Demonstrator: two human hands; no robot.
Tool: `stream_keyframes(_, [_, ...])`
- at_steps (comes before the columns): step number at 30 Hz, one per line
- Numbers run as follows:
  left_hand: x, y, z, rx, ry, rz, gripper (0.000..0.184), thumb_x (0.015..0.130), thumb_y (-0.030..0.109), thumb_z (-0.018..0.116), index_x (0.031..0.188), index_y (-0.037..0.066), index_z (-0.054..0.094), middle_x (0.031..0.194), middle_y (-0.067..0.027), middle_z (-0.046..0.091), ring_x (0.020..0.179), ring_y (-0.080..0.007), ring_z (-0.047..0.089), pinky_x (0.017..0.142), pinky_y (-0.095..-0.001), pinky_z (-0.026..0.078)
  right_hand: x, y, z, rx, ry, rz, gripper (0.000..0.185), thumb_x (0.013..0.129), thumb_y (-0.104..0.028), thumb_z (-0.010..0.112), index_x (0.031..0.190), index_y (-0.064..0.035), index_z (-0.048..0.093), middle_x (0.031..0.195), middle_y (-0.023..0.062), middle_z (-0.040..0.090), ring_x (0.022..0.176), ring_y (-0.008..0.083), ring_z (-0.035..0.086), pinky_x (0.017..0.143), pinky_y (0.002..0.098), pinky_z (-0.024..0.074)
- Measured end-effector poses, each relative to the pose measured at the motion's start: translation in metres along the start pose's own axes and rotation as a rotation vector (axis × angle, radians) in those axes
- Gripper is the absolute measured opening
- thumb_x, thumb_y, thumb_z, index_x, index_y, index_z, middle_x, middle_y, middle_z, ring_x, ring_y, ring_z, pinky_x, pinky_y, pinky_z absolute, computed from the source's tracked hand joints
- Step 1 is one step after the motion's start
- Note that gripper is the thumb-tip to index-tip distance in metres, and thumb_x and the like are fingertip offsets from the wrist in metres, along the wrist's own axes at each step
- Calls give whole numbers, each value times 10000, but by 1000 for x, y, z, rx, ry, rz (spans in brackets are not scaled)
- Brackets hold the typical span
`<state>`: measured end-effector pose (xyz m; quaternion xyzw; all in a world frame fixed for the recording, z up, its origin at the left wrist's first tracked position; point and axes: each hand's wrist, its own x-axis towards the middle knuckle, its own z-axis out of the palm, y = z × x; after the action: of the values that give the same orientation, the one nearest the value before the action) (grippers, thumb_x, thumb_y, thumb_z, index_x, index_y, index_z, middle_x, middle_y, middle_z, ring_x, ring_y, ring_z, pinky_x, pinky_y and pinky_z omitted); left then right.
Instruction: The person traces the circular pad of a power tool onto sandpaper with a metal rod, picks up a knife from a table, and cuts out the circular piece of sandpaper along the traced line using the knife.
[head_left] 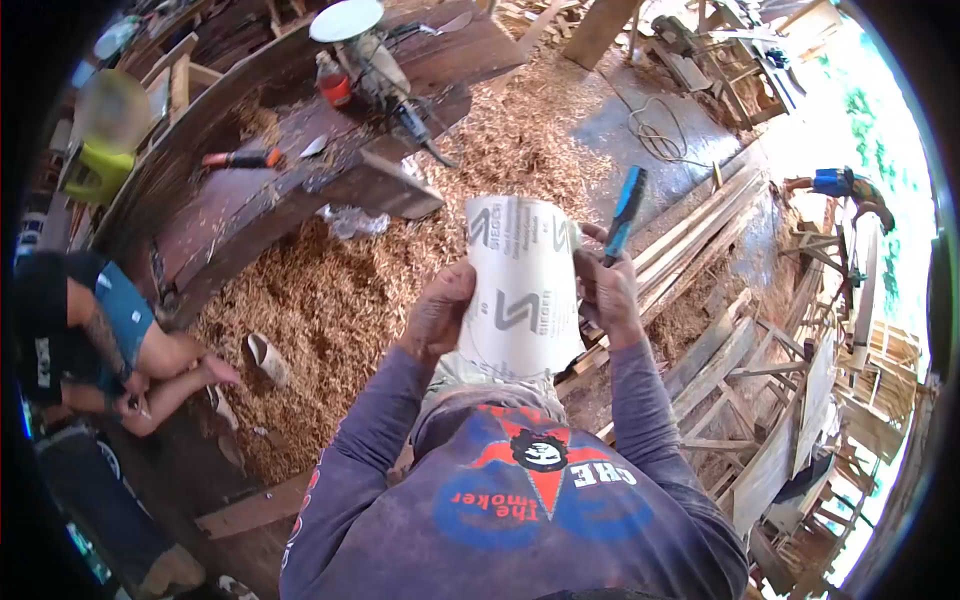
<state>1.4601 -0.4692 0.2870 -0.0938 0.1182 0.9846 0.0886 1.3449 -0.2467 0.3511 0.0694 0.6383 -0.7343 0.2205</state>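
Note:
A curved sheet of sandpaper [512, 285], its pale back printed with grey SIEGER lettering, is held up in front of my chest. My left hand [441, 308] is closed on its left edge, thumb on the printed side. At the right edge my right hand [608, 292] pinches the sheet. That same hand also holds a blue-and-black tool [626, 212], which looks like a utility knife, pointing up and away from me. The sheet's lower end hangs near my lap, and its rough side is hidden.
Left, a dark wooden workbench [340, 185] carries an angle grinder [400, 110], a red bottle [333, 85] and an orange-and-black tool [242, 159]. Wood shavings [300, 310] cover the floor. A seated person [110, 340] is at left; long boards [700, 225] lie right.

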Motion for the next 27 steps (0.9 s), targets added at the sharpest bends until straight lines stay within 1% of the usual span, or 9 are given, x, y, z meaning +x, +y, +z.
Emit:
stream_keyframes(3, [46,7,12,73,3,-67,321,958,199,673,1193,-14,620,1111,-93,709,1007,-181,681,919,-330,543,41,5,-21,14,24,-16,459,877,-22,721,1303,25,556,813,5,691,493,17,485,419,175,332])
stream_keyframes(6, [91,30,22,203,279,15,248,985,144,635,1173,-18,651,1038,-100,719,903,-146,685,825,-272,548,72,-17,-45,18,269,-17,462,864,5,731,1286,30,546,869,37,691,485,21,491,409,177,355])
stream_keyframes(7, [109,37,16,198,282,23,248,985,144,635,1173,-18,651,1038,-100,719,903,-146,685,825,-272,548,87,-25,-60,121,208,-45,453,852,23,742,1261,28,546,849,38,690,472,17,478,382,177,318])
stream_keyframes(9, [144,52,-2,805,313,44,180,983,148,648,1060,-12,678,952,-59,718,816,-104,661,746,-246,528,125,-40,-71,45,218,-65,453,841,34,753,1242,25,543,845,40,692,462,9,462,359,178,274])
stream_keyframes(13, [225,76,-22,953,408,180,152,979,144,662,979,-8,674,848,1,676,679,-40,562,593,-228,426,230,-68,-66,-85,69,-129,461,832,18,774,1238,37,557,857,32,711,547,16,521,458,178,359])
stream_keyframes(19, [348,108,-31,928,841,585,226,965,187,674,939,-38,673,827,-38,694,699,-68,591,607,-247,473,422,-101,-22,-385,-272,-118,355,846,-4,764,1167,61,626,817,24,711,642,37,574,562,182,424])
stream_keyframes(22, [397,127,-52,971,1119,881,247,945,228,684,936,-19,679,833,-74,725,709,-117,644,626,-304,500,489,-112,1,-436,-394,-166,278,875,-35,751,1123,46,655,802,16,705,684,64,607,626,212,475])
stream_keyframes(24, [416,135,-50,946,1238,879,246,933,228,695,940,-17,680,823,-104,724,710,-148,660,638,-319,505,524,-124,10,-586,-332,-334,202,912,-69,727,1072,46,682,803,11,704,726,86,632,687,239,509])
stream_keyframes(27, [448,161,-69,1081,1478,959,233,923,241,681,962,11,667,829,-203,714,793,-373,706,704,-444,526,574,-154,14,-603,-406,-159,270,941,-243,729,729,-98,645,608,-18,601,508,41,502,471,218,400])
